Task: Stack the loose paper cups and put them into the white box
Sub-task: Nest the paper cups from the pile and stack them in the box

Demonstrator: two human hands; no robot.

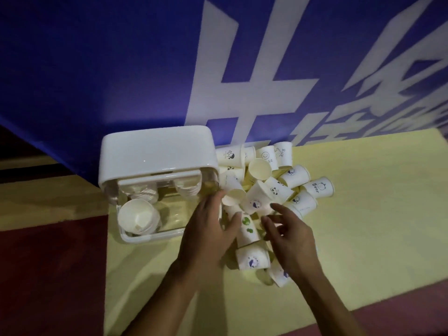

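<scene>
Gathering step: spread, empty left hand (211, 225) and right hand (289, 238) over heaped white printed paper cups (275, 189) beside open white plastic box (157, 154); next, grip and nest two.

A pale yellow flat mat (363, 214) lies on a dark red floor (48, 275), reaching back to a blue hanging backdrop (97, 69). Large blurred white characters (242, 81) are printed across the backdrop's right half.

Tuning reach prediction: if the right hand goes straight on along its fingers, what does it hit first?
Probably the blue-print cup mid-pile, just beyond the fingertips of the right hand; depth is unclear.
</scene>
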